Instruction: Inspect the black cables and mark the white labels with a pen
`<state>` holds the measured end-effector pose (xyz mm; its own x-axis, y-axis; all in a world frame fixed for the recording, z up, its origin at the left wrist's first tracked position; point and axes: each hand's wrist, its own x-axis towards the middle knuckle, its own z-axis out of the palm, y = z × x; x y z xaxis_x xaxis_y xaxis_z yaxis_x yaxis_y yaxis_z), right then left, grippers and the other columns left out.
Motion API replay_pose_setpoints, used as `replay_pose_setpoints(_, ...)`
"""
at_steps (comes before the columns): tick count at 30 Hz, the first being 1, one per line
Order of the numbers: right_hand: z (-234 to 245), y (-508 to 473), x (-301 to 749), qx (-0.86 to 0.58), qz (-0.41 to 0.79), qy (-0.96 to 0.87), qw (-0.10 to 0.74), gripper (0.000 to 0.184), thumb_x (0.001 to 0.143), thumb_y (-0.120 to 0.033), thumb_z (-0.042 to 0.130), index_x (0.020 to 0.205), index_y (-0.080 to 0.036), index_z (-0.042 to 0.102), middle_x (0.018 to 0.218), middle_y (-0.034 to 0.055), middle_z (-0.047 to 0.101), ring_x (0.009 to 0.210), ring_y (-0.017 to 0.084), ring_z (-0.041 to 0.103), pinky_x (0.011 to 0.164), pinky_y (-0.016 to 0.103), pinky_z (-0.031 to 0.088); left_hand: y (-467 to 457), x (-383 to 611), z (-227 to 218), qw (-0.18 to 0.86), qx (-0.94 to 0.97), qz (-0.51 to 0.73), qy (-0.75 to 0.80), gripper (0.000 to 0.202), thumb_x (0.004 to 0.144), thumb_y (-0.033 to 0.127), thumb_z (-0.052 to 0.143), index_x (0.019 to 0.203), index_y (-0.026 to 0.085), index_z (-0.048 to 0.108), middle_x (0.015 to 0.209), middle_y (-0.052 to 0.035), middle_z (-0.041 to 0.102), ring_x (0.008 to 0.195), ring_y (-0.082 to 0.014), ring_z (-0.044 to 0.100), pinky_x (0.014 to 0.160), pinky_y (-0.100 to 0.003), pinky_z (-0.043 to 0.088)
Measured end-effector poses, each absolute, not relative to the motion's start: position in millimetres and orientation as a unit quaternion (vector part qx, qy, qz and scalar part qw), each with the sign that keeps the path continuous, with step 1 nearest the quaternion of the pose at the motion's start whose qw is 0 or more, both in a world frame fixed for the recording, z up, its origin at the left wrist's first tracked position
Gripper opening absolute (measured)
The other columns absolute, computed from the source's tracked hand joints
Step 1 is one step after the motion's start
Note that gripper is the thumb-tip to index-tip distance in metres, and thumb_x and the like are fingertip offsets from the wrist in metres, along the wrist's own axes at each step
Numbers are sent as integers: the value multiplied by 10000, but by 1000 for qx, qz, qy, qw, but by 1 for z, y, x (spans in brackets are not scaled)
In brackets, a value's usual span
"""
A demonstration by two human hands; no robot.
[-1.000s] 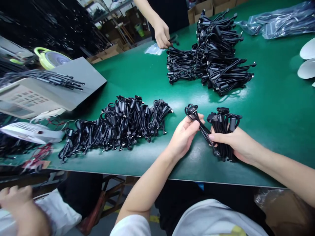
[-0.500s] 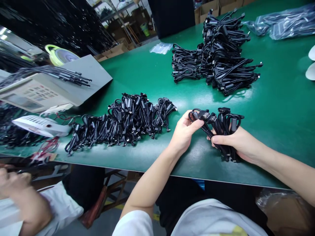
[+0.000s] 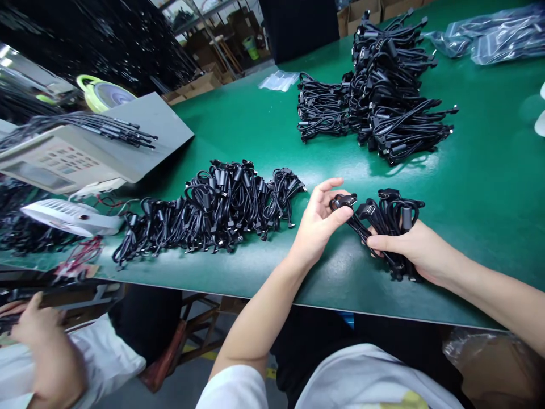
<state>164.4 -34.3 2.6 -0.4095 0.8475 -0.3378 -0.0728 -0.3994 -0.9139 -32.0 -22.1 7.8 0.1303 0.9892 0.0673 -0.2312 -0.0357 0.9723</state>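
Left hand (image 3: 317, 224): palm up, fingers (image 3: 331, 184) partly open, thumb pressing one black cable plug (image 3: 343, 200) against the side of the hand. Right hand (image 3: 415, 250): fingers curled closed around a bundle of black cables (image 3: 394, 218) with ferrite beads, the bundle low over the green surface (image 3: 477, 238), near its front edge. Plug ends of the bundle pointing up and away from the wrist.

Handling advice: grip at the plug housing rather than the thin lead; one cable at a time, loops slack, to avoid snagging on neighbouring beads.

Further along the surface: a long row of coiled cables (image 3: 213, 207) left of the hands, a taller cable heap (image 3: 392, 108) beyond them. A co-worker's hand (image 3: 42, 341) at lower left, well apart.
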Motion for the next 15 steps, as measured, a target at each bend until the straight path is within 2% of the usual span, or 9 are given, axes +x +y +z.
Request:
replay_pose_setpoints(3,3,-36,165,-494,605,-539,316,225,729,-326,817,827,-198,660,749,7,669,676,197,609,624,316,471,-22,-36,11,474,569,543,395,372,827,394,755,1156,266,641,1065,-18,640,999,-142,597,908,-260,476)
replay_pose_setpoints(5,4,-39,167,-528,496,-607,326,225,744,-327,800,903,-211,690,829,31,717,747,244,659,647,343,492,-22,-36,12,427,590,542,420,255,844,385,740,1039,236,673,993,-9,643,926,-121,606,853,-236,482)
replay_pose_setpoints(7,4,-41,171,-500,376,-694,357,169,809,-303,739,945,-221,682,883,42,735,788,253,686,665,346,504,-23,-35,12,412,573,546,451,224,849,394,732,936,206,645,917,-1,631,843,-110,614,789,-231,493)
replay_pose_setpoints(9,3,-44,176,-419,245,-785,384,101,867,-248,659,965,-224,655,943,53,742,828,248,703,710,346,514,-24,-32,11,430,538,562,458,261,853,407,722,866,186,583,969,-14,631,882,-126,644,788,-245,514)
replay_pose_setpoints(12,3,-45,182,-330,69,-867,366,146,886,-182,604,1022,-222,640,1080,83,743,903,260,716,791,363,511,-26,-26,9,511,494,566,416,284,913,414,647,873,188,480,1105,-50,653,956,-168,696,834,-301,550)
replay_pose_setpoints(14,3,-44,182,-340,34,-875,344,137,893,-191,600,1017,-224,648,1093,88,745,905,267,719,794,369,513,-28,-22,8,559,477,557,386,251,949,411,594,965,211,444,1076,-49,683,896,-166,719,835,-330,568)
replay_pose_setpoints(15,4,-42,181,-353,61,-872,335,118,896,-201,596,996,-226,654,1076,82,749,904,266,719,792,367,518,-29,-20,7,565,475,559,378,240,960,409,577,1027,224,441,1067,-47,689,888,-163,721,848,-342,572)
